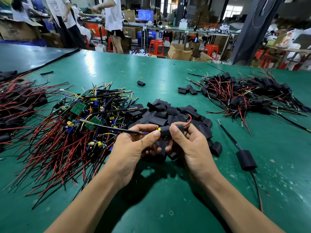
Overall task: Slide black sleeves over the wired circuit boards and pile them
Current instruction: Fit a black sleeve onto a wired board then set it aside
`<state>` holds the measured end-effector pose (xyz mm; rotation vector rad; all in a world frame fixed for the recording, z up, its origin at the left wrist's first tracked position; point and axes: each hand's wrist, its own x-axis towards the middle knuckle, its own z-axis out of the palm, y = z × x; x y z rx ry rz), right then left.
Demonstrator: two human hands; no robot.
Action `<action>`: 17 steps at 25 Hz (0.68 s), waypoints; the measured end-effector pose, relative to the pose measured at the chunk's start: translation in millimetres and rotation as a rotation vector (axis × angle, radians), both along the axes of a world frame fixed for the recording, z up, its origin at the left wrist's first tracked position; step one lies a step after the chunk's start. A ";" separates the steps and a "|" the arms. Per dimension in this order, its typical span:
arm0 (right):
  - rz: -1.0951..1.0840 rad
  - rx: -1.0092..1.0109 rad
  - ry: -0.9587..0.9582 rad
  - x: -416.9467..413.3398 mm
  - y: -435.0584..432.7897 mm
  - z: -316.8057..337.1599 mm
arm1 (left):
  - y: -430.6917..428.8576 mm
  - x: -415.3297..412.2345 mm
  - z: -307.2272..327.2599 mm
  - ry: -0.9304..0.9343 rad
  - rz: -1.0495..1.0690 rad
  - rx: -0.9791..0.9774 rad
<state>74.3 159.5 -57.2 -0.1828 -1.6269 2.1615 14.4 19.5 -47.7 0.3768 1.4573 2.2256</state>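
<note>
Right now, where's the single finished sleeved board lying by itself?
In the head view, the sleeved board lies on the green table to the right of the right hand, just beyond the loose sleeve pile.

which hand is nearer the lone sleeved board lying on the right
Right. The right hand is just left of the sleeved board, apart from it; the left hand is farther left, beyond the right hand.

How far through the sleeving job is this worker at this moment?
Done: a sleeved pile sits far right, plus one finished unit lying alone nearer. In hand: the left hand and right hand are working a black sleeve over a board. Left: a big heap of bare boards and loose sleeves.
</note>
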 end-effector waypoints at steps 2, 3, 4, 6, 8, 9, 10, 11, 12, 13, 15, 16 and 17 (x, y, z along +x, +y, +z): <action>0.018 -0.021 -0.004 -0.1 -3.9 -1.4 | 0.9 1.4 -0.4 0.010 -0.010 0.011; 0.023 -0.029 -0.010 -0.9 -5.7 -2.2 | 1.1 1.3 -0.3 0.010 -0.019 0.024; 0.026 -0.035 -0.018 -1.8 -6.9 -2.5 | 0.6 0.7 -0.1 0.000 -0.030 0.045; 0.033 -0.059 -0.022 -4.2 -7.4 -2.4 | -0.5 -0.3 0.2 -0.026 -0.056 0.081; 0.039 -0.077 -0.036 -5.7 -8.0 -1.9 | -0.3 0.6 -1.5 -0.018 -0.060 0.078; 0.038 -0.078 -0.055 -6.0 -8.9 -1.8 | 0.8 1.7 -2.5 -0.004 -0.047 0.067; 0.038 -0.082 -0.071 -5.6 -10.3 -1.6 | 1.9 2.6 -3.2 0.007 -0.028 0.060; 0.044 -0.094 -0.084 -5.4 -12.0 -1.7 | 2.9 3.1 -3.4 0.006 -0.010 0.058; 0.054 -0.113 -0.096 -4.8 -13.7 -1.7 | 3.3 3.2 -3.5 -0.007 -0.002 0.061; 0.063 -0.128 -0.110 -4.4 -15.4 -1.1 | 3.5 2.9 -3.5 -0.024 -0.011 0.062; 0.068 -0.142 -0.133 -3.7 -17.3 0.2 | 2.9 2.6 -3.4 -0.040 -0.055 0.036; 0.066 -0.152 -0.137 -3.2 -17.4 0.2 | 2.9 2.9 -3.7 -0.036 -0.072 0.013; 0.061 -0.160 -0.142 -3.0 -17.6 0.1 | 2.8 3.1 -3.9 -0.026 -0.081 -0.006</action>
